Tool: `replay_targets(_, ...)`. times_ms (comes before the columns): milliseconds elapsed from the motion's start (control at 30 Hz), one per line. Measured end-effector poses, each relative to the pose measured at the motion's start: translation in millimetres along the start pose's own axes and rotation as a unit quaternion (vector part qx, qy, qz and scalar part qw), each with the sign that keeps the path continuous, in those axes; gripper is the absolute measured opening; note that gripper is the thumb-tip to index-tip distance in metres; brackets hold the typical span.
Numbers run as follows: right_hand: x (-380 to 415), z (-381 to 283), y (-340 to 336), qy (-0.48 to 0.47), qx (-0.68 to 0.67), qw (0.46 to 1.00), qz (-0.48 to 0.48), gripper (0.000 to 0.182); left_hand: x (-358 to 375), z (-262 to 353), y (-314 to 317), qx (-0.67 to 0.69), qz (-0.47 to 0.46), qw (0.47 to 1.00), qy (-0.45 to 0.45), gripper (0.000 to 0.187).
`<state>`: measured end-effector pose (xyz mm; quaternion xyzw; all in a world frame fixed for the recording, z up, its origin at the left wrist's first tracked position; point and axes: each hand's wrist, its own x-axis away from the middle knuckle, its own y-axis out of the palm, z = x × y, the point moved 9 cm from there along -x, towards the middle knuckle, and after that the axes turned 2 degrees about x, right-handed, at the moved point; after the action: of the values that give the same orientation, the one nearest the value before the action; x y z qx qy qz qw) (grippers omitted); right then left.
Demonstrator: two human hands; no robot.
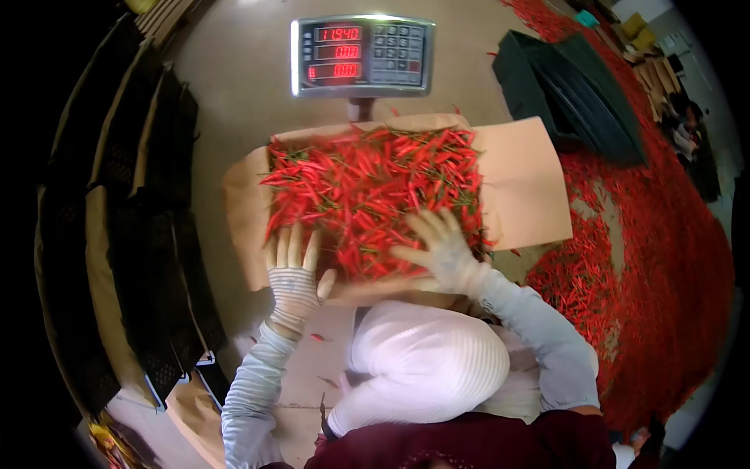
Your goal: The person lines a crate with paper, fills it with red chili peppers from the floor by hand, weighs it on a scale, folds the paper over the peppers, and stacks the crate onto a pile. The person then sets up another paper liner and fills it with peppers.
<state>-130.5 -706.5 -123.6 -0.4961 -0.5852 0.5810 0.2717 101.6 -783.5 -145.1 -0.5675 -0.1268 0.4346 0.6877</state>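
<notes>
Red chili peppers (pixel 375 176) with green stems fill a paper-lined box (pixel 522 184) in front of me, its brown paper folded outward at the left and right. At the near left corner, my left hand (pixel 294 277), in a striped glove, lies with fingers stretched over the edge of the peppers. My right hand (pixel 445 248), gloved and slightly blurred, spreads its fingers over the peppers at the near right. Neither hand grips anything that I can see. Just behind the box stands a digital scale display (pixel 362 56) with lit red digits, the top row reading about 11.940.
Stacked black crates (pixel 148 227) with brown paper line the left side. A dark green crate (pixel 570 94) sits at the back right. A large spread of loose chilies (pixel 664 281) covers the floor on the right. Another person (pixel 691 129) is at the far right.
</notes>
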Motion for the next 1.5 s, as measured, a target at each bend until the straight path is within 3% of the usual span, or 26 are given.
replay_targets(67,-9,66,-6,0.134,-0.015,0.991,0.023,0.057,-14,-17,-21,-0.001,0.038,0.997,-0.066,0.055)
replay_targets(133,-8,128,-6,0.261,0.034,0.956,0.127,0.061,-38,-36,-13,-0.012,0.064,0.994,-0.091,0.058)
replay_targets(167,-15,146,6,0.259,0.034,0.957,0.129,0.061,-51,-44,-3,-0.014,0.067,0.993,-0.091,0.058)
replay_targets(233,-22,186,28,0.335,-0.094,0.925,0.154,0.065,-75,-63,19,-0.005,0.062,0.991,-0.122,0.062)
replay_targets(267,-31,191,32,0.332,-0.096,0.926,0.153,0.065,-89,-71,31,0.013,0.04,0.99,-0.136,0.062)
replay_targets(367,-75,155,42,0.258,0.076,0.963,0.033,0.065,-110,-76,66,-0.032,-0.013,0.992,-0.12,0.059)
replay_targets(433,-113,96,32,0.157,0.026,0.987,0.01,0.062,-116,-71,74,-0.051,-0.018,0.989,-0.134,0.056)
replay_targets(533,-157,22,46,0.059,-0.01,0.998,-0.012,0.072,-129,-56,71,-0.087,-0.013,0.982,-0.17,0.054)
replay_targets(633,-179,10,72,0.075,0.017,0.995,-0.07,0.062,-138,-75,58,-0.057,-0.006,0.984,-0.171,0.05)
replay_targets(733,-191,27,90,0.077,0.053,0.991,-0.092,0.052,-137,-96,48,0.072,-0.094,0.982,-0.144,0.044)
replay_targets(800,-199,35,93,0.064,0.033,0.994,-0.08,0.041,-129,-97,44,0.061,-0.107,0.983,-0.139,0.047)
replay_targets(833,-208,40,98,0.083,0.063,0.987,-0.126,0.031,-125,-94,42,0.08,-0.07,0.987,-0.121,0.049)
replay_targets(900,-217,65,116,0.103,0.036,0.986,-0.123,0.03,-119,-85,33,0.142,-0.016,0.985,-0.101,0.055)
replay_targets(1000,-230,81,139,0.133,0.002,0.976,-0.171,0.027,-114,-78,47,0.044,0.003,0.994,-0.098,0.051)
replay_targets(1067,-238,68,124,0.109,0.112,0.971,-0.181,0.026,-126,-88,56,0.037,0.036,0.99,-0.134,0.037)
replay_targets(1100,-237,68,127,0.106,0.101,0.966,-0.215,0.028,-137,-97,65,0.007,0.012,0.988,-0.156,0.034)
replay_targets(1200,-228,68,113,0.102,0.043,0.983,-0.148,0.039,-158,-102,75,-0.06,-0.003,0.983,-0.176,0.028)
replay_targets(1233,-221,68,112,0.117,-0.013,0.983,-0.141,0.051,-161,-99,74,-0.096,0.003,0.981,-0.168,0.025)
replay_targets(1333,-200,36,94,0.088,0.051,0.984,-0.149,0.057,-165,-98,77,-0.095,-0.024,0.978,-0.185,0.025)
replay_targets(1367,-196,36,104,0.081,0.105,0.984,-0.122,0.05,-161,-98,72,-0.066,-0.001,0.98,-0.185,0.024)
replay_targets(1500,-200,44,105,0.06,0.099,0.992,-0.043,0.038,-133,-87,63,0.032,-0.02,0.985,-0.167,0.034)
